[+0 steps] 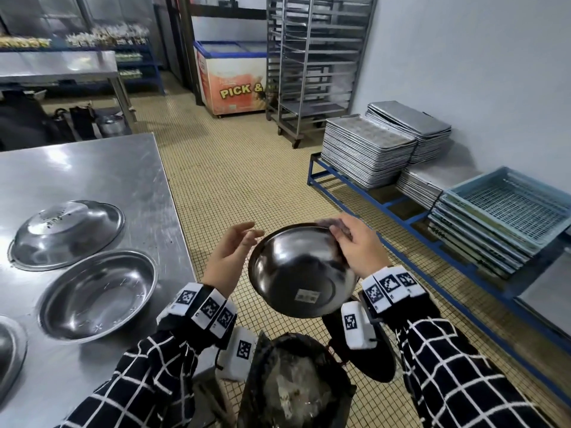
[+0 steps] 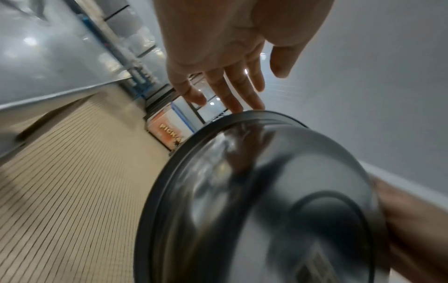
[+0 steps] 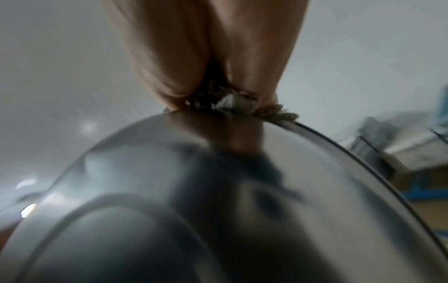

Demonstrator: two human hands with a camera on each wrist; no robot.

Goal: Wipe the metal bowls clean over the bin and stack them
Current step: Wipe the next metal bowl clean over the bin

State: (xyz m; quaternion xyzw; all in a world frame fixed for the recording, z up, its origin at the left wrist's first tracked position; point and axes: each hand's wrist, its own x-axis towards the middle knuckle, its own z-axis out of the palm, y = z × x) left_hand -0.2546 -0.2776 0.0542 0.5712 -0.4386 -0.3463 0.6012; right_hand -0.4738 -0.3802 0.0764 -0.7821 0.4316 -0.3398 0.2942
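Note:
Over the bin with its black liner hangs a tilted metal bowl, its hollow turned toward me. My right hand pinches a crumpled, dirty wad against the bowl's far right rim and carries the bowl. The right wrist view shows the wad squeezed onto the rim above the bowl's underside. My left hand is open beside the left rim. Its straight fingers reach the edge of the bowl.
On the steel table at my left lie an upside-down bowl, an upright bowl and part of a third bowl. A blue rack with tray stacks and crates lines the right wall. Tiled floor lies between.

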